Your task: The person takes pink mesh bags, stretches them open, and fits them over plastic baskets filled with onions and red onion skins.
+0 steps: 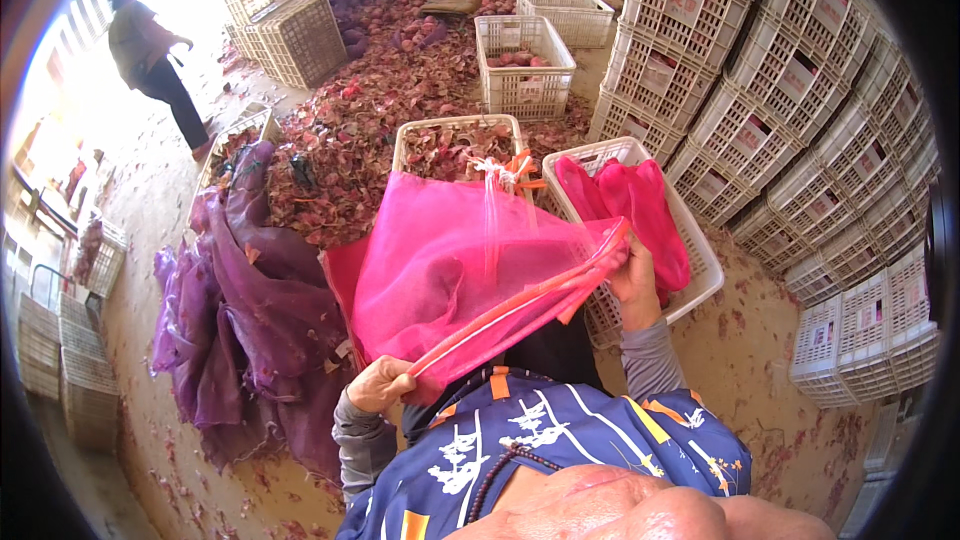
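Observation:
A bright pink mesh bag [440, 260] is stretched across in front of me by its orange-edged mouth. My left hand [382, 384] is closed on one end of that edge, at the lower left. The other end is gripped by my right hand [636, 280], higher and to the right. A bundle of white and orange ties [500, 172] lies at the bag's far side. Just beyond my right hand, more pink mesh bags [645, 215] lie folded in a white plastic crate [702, 285]. Whether the stretched bag holds anything is hard to tell.
Crumpled purple mesh bags [250, 310] lie at my left. Ahead spread papery red onion skins [350, 155]. A crate [530, 85] holding red onions stands beyond them. Tall crate stacks [790, 80] line the right. Another person [150, 60] stands far left.

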Demonstrator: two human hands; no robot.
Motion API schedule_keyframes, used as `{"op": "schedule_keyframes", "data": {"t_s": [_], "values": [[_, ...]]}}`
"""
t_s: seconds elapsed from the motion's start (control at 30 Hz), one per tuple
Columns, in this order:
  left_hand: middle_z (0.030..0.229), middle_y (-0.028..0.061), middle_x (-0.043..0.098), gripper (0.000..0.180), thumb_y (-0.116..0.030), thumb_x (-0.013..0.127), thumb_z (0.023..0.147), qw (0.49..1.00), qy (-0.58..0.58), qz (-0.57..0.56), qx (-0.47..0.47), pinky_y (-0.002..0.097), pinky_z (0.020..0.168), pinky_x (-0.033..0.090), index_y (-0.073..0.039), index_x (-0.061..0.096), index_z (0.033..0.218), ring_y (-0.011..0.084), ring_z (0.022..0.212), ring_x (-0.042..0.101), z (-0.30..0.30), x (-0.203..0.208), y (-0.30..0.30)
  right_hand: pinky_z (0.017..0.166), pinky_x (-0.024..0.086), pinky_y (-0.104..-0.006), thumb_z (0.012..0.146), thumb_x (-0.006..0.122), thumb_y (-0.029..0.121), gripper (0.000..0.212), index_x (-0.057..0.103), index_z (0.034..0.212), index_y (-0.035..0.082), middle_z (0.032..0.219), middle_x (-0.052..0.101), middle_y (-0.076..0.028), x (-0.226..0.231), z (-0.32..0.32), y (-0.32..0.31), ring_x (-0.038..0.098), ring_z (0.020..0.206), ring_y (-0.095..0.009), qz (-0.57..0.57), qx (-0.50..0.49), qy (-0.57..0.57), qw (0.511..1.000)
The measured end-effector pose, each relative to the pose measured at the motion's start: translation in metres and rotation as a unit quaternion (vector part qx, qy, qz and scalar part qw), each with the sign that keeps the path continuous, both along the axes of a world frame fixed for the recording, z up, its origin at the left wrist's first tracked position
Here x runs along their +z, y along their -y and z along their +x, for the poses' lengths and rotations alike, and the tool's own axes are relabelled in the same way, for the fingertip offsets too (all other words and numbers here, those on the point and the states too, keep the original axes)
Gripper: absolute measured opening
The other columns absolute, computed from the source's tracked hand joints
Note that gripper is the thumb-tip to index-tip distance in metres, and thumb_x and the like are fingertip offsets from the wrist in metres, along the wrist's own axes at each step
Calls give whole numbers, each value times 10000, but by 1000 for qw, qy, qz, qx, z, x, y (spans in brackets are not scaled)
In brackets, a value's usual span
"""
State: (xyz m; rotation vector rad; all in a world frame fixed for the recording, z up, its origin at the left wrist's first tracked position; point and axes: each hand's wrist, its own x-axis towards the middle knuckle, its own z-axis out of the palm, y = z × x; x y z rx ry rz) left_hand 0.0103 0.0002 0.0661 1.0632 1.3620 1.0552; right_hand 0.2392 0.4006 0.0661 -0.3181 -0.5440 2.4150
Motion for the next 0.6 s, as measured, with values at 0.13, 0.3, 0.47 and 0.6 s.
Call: {"op": "schedule_keyframes", "data": {"t_s": [0.13, 0.3, 0.47, 0.6], "values": [[837, 52, 638, 358, -433, 550, 943, 794, 389, 206, 420, 402, 663, 496, -85, 631, 940, 218, 719, 596, 8, -23, 23, 459, 376, -243, 942, 597, 232, 183, 652, 936, 58, 662, 567, 25, 8, 7, 14, 463, 503, -59, 260, 126, 213, 933], [782, -16, 450, 496, -456, 633, 891, 669, 518, 440, 300, 339, 615, 417, -150, 526, 1267, 87, 626, 424, -14, -9, 10, 728, 434, -225, 922, 619, 224, 235, 665, 953, -5, 784, 602, 37, 17, -1, 48, 526, 788, -45, 504, 418, 247, 715], [853, -18, 455, 540, -73, 615, 892, 815, 288, 381, 327, 176, 541, 336, -158, 428, 1392, 63, 602, 397, 1, 41, -1, 817, 442, -230, 900, 650, 141, 248, 600, 1109, 18, 944, 614, 2, 54, 1, 57, 532, 901, -55, 455, 446, 164, 753], [950, 14, 541, 367, 59, 537, 859, 865, -28, 162, 475, 189, 669, 402, -91, 546, 1193, 84, 817, 521, -13, 16, -6, 745, 448, -215, 909, 616, 66, 241, 574, 1147, 64, 938, 605, -18, 55, -9, 52, 539, 862, -61, 572, 159, 247, 766]]}}
